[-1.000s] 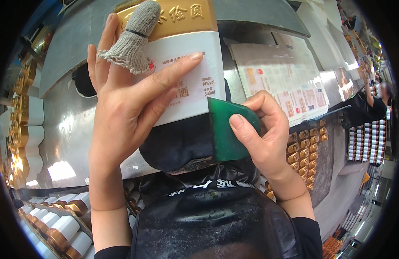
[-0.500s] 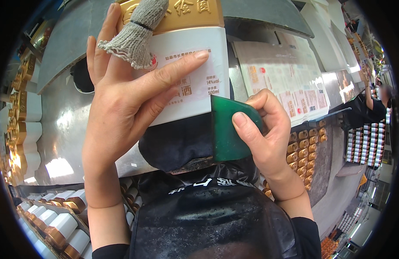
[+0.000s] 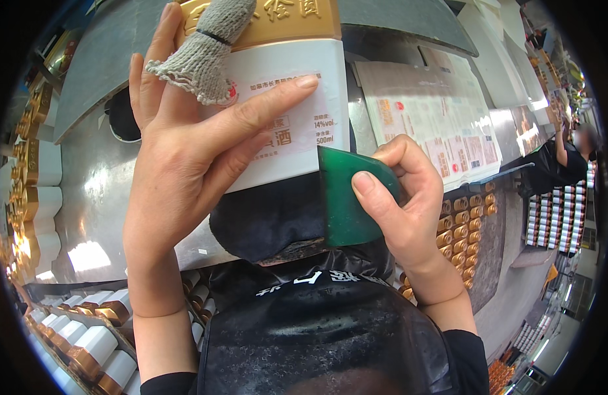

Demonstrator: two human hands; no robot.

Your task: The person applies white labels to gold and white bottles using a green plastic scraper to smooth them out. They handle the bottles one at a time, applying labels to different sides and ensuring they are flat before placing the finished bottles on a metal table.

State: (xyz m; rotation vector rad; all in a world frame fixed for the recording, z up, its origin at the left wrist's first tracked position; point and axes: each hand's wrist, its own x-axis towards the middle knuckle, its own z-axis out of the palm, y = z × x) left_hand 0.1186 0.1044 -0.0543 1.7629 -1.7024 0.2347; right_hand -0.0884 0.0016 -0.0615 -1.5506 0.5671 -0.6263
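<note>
A white bottle with a gold embossed end (image 3: 287, 20) lies on its side before me, a printed decal on its flat white face. My left hand (image 3: 185, 145) rests across it with fingers spread. Its index finger lies along the decal, the thumb bent below. A grey knitted sleeve (image 3: 218, 43) tied with a dark band covers one of its fingers. My right hand (image 3: 409, 204) pinches a green flat scraper (image 3: 350, 197) between thumb and fingers, its upper corner by the bottle's lower right edge. Beneath the bottle shows a dark pad (image 3: 268, 220).
Printed decal sheets (image 3: 435, 125) lie stacked right of the bottle on the metal table (image 3: 93, 204). White-and-gold bottles (image 3: 37, 197) line the left, with more in crates (image 3: 93, 336) at lower left. Gold-topped rows (image 3: 458, 230) stand at right. Another person (image 3: 557, 158) is at far right.
The scraper's upper corner has shifted very slightly left. My left hand has moved slightly left too, its index finger still on the decal.
</note>
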